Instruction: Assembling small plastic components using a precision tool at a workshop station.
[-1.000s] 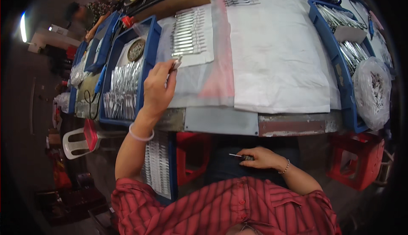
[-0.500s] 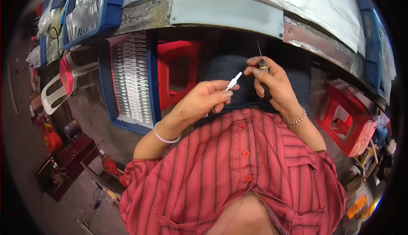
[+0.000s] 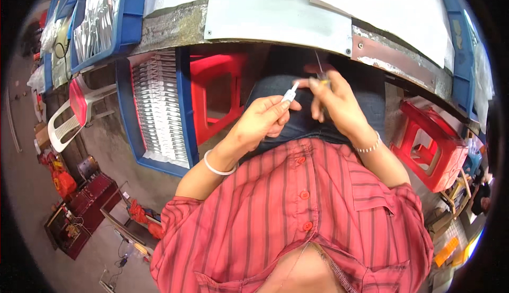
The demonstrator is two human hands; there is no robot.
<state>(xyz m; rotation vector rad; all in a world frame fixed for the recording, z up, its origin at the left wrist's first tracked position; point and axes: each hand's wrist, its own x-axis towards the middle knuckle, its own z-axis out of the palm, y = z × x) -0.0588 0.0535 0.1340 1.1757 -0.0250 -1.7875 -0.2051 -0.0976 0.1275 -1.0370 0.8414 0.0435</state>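
Observation:
Between the thumb and fingers of my left hand (image 3: 269, 116) is a small slim white and silver piece (image 3: 289, 94), its narrow tip pointing up and to the right. My right hand (image 3: 340, 104) is closed on a thin screwdriver (image 3: 324, 80) whose shaft points away from me. A yellow band shows on its handle, and my fingers cover most of the rest. One right fingertip is at or very near the tip of the white piece; I cannot tell if they touch. Both hands are over my lap, just below the table edge.
Left of my lap, a blue crate (image 3: 183, 107) holds rows of silver pieces. Another blue bin (image 3: 132, 15) with metal parts stands on the table. The worn table edge (image 3: 175, 26) runs across ahead. Red stools (image 3: 199, 99) stand on both sides.
The right hand's fingers have come closer to the tip of the white piece, and the screwdriver has tipped slightly. My left hand has turned a little, still holding the piece.

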